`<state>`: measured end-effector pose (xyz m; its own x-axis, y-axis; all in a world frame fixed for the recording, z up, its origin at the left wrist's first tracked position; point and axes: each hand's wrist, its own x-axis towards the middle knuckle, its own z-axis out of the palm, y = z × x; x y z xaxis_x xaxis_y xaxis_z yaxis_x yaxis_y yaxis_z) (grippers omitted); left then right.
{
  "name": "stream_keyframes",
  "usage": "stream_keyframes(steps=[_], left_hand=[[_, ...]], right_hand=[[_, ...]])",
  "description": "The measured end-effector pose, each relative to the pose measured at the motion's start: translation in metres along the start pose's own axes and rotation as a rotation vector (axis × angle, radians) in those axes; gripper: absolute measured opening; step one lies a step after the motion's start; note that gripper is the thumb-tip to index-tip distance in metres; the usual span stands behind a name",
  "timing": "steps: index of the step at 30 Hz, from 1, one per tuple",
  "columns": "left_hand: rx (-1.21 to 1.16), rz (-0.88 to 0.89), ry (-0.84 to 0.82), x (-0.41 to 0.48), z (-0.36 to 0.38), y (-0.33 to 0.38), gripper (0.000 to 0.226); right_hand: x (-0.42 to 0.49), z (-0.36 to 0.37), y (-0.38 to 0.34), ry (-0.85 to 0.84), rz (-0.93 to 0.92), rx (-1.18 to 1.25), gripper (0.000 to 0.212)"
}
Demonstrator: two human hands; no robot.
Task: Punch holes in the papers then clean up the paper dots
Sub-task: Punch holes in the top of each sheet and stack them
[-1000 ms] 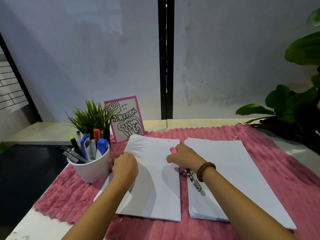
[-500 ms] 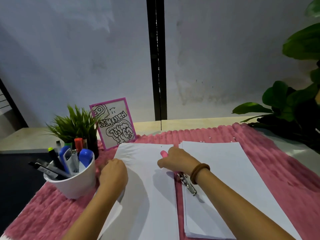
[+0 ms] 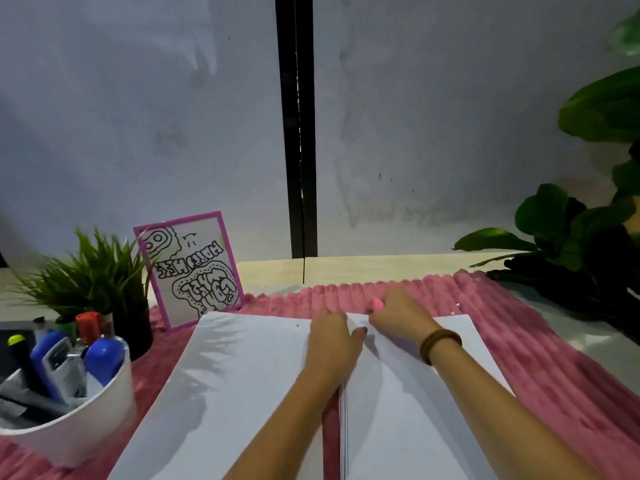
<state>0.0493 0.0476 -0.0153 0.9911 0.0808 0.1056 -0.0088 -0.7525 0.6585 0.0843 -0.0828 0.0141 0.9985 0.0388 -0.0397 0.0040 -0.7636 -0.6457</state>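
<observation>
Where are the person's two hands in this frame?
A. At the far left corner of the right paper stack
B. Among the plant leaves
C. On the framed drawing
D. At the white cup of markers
A: the left hand and the right hand, which grips the pink punch, sit side by side at that corner of the right paper stack.

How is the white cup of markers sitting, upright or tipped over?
Upright: the white cup stands on the pink mat, mouth upward, markers sticking up out of it.

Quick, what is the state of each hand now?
Left hand: curled at the corner of the right paper stack; grip cannot be told.
Right hand: holding the pink hole punch.
</observation>
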Motion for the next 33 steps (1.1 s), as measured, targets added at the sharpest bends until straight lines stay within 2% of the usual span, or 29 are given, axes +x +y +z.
stream_keyframes(steps=[2,4,6,9,13,16,23,29,31,33], left_hand=[[-0.061,0.019,0.081,0.001,0.010,-0.004,0.043],[-0.105,0.045,0.145,0.000,0.013,-0.008,0.042],[-0.139,0.066,0.165,0.000,0.014,-0.012,0.034],[-0.203,0.095,0.185,0.001,0.014,-0.013,0.008],[-0.367,0.040,0.238,-0.001,0.015,-0.013,0.008],[-0.412,0.015,0.215,-0.001,0.017,-0.012,0.014],[-0.510,-0.044,0.189,0.002,0.009,-0.008,0.008],[-0.596,-0.025,0.163,0.000,0.006,-0.009,0.010],[-0.613,-0.036,0.180,0.001,0.007,-0.009,0.012],[-0.622,-0.041,0.194,0.000,0.009,-0.010,0.012]], right_hand=[[0.002,0.009,0.008,0.034,-0.053,-0.054,0.031],[0.005,0.014,0.014,0.087,-0.108,-0.089,0.031],[0.007,0.016,0.018,0.102,-0.147,-0.101,0.031],[0.008,0.014,0.020,0.096,-0.174,-0.046,0.034],[0.010,0.012,0.024,0.111,-0.201,-0.008,0.031],[0.011,0.013,0.025,0.094,-0.209,0.008,0.026],[0.002,0.003,0.013,0.106,-0.211,0.219,0.050],[0.004,0.003,0.011,0.154,-0.171,0.263,0.022],[0.001,0.001,0.009,0.134,-0.189,0.243,0.019],[-0.004,-0.010,0.005,0.193,-0.244,0.340,0.020]])
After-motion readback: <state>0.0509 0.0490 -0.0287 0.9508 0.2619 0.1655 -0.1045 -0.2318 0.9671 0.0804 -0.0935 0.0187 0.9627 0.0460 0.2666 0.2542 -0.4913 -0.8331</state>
